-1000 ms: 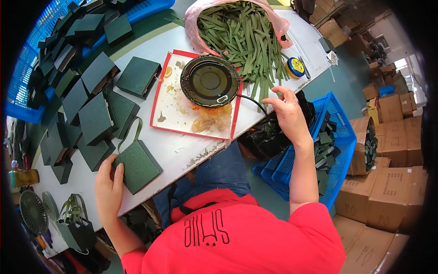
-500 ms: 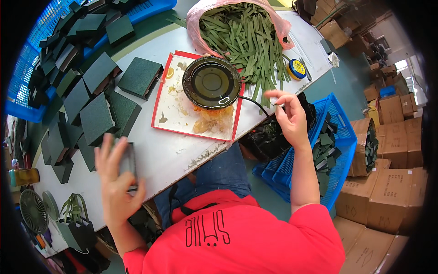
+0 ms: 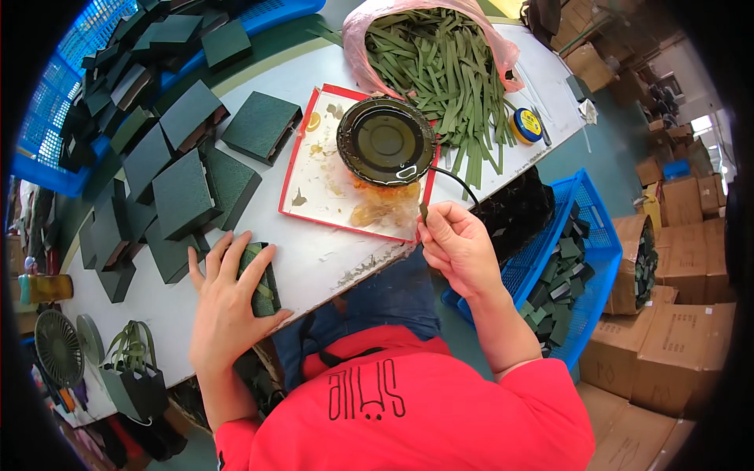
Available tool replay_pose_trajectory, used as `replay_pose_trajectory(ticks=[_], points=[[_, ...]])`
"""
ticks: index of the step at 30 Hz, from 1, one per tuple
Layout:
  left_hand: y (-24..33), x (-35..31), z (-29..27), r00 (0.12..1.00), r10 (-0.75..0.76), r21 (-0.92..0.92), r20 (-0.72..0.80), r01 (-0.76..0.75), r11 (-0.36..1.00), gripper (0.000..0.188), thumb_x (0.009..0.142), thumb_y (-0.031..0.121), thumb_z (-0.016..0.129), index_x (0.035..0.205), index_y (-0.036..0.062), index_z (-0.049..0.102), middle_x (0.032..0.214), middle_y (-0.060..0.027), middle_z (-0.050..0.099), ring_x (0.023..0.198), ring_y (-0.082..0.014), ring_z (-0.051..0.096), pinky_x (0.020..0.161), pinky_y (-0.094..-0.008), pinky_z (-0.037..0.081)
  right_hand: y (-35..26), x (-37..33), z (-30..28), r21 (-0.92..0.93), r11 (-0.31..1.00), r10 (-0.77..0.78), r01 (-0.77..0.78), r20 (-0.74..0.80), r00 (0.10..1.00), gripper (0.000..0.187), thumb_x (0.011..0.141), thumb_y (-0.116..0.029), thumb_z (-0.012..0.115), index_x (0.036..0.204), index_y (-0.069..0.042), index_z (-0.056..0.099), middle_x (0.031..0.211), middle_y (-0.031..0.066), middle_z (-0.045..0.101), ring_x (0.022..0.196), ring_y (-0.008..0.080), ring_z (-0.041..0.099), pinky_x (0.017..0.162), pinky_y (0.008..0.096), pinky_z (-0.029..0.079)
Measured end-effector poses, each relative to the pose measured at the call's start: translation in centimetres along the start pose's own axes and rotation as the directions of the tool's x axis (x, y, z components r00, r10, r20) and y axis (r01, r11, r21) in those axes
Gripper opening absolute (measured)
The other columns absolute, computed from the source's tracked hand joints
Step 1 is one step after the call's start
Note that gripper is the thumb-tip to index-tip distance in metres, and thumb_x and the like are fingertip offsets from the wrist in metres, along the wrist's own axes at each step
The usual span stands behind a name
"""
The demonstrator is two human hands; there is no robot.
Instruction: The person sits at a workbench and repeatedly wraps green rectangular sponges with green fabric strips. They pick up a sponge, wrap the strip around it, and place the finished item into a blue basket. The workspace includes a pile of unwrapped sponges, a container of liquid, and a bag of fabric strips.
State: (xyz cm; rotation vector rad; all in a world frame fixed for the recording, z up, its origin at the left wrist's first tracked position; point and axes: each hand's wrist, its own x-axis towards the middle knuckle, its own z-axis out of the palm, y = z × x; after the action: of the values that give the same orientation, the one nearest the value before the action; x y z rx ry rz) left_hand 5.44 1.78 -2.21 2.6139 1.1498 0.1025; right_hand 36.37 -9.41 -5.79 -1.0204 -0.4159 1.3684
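Note:
Near the table's front edge, my left hand [image 3: 228, 302] spans a small dark green box piece [image 3: 265, 284], thumb and fingers on either side of it. A lighter green strip shows on the piece beside my fingers. My right hand [image 3: 463, 247] is closed in a pinch, with the end of a short green ribbon strip [image 3: 424, 210] poking out above the fingertips. Just beyond that hand, a round black pan of dark liquid [image 3: 385, 141] rests on a white, red-rimmed tray [image 3: 314, 206] stained with amber residue.
Green boxes [image 3: 184, 192] pile up on the left, before a blue basket [image 3: 47, 133] of more. A pink bag [image 3: 360, 39] spills green ribbon strips [image 3: 448, 78]. A yellow-blue tin [image 3: 526, 125] stands right. A cable [image 3: 459, 180] leaves the pan; a blue crate [image 3: 601, 235] holds green pieces.
My right hand has come down and left from beside the ribbon strips to the table's front edge. My left hand, blurred before, has shifted right and settled around the box piece.

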Motion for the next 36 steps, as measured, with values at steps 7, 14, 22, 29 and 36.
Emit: replay_pose_trajectory(ticks=[7,14,22,29,36], points=[[-0.3,-0.1,0.8,0.999,0.003,0.009,-0.034,-0.002,1.000,0.090,0.052,0.026,0.093,0.135,0.0149,0.062,0.149,-0.0127,0.047,0.144,-0.0366,0.037,0.121,-0.0670,0.015,0.9,1.6,2.0,-0.100,0.980,-0.176,0.169,-0.062,0.982,0.013,0.105,-0.016,0.059,0.105,-0.003,0.056,0.086,0.0037,0.061,0.056,0.0034,0.038,0.049,0.0198,0.029],[-0.4,-0.3,0.9,0.999,0.000,0.002,-0.037,0.001,1.000,0.091,0.052,0.027,0.093,0.136,0.0154,0.061,0.149,-0.0124,0.047,0.144,-0.0364,0.037,0.120,-0.0670,0.015,0.9,2.6,2.9,-0.123,0.979,-0.175,0.162,-0.107,0.979,0.019,0.104,-0.020,0.063,0.102,-0.004,0.055,0.080,0.0006,0.058,0.055,0.0016,0.040,0.047,0.0195,0.030],[-0.1,-0.3,0.7,0.998,-0.056,0.016,-0.025,0.056,0.998,0.102,0.050,0.027,0.094,0.144,0.0159,0.055,0.153,-0.0092,0.046,0.143,-0.0320,0.040,0.119,-0.0640,0.017,1.0,3.3,3.1,-0.200,0.966,-0.204,0.164,-0.200,0.958,0.021,0.101,-0.021,0.067,0.097,-0.004,0.055,0.072,-0.0005,0.057,0.052,0.0020,0.042,0.045,0.0197,0.031],[-0.1,-0.7,0.6,0.999,-0.044,0.015,-0.030,0.044,0.999,0.109,0.051,0.025,0.094,0.148,0.0101,0.047,0.152,-0.0100,0.047,0.141,-0.0312,0.043,0.118,-0.0624,0.019,0.9,3.6,2.7,-0.238,0.961,-0.193,0.140,-0.212,0.958,0.021,0.099,-0.019,0.069,0.092,-0.005,0.055,0.071,0.0004,0.058,0.051,0.0026,0.041,0.045,0.0205,0.030],[-0.1,-0.7,0.9,0.997,-0.045,-0.008,-0.064,0.045,0.999,0.106,0.052,0.023,0.093,0.147,0.0076,0.048,0.148,-0.0112,0.050,0.138,-0.0295,0.046,0.119,-0.0610,0.020,0.6,3.2,2.1,-0.132,0.981,-0.162,0.142,-0.157,0.974,0.019,0.099,-0.016,0.068,0.091,-0.006,0.053,0.070,-0.0009,0.056,0.051,0.0020,0.039,0.046,0.0208,0.028]])
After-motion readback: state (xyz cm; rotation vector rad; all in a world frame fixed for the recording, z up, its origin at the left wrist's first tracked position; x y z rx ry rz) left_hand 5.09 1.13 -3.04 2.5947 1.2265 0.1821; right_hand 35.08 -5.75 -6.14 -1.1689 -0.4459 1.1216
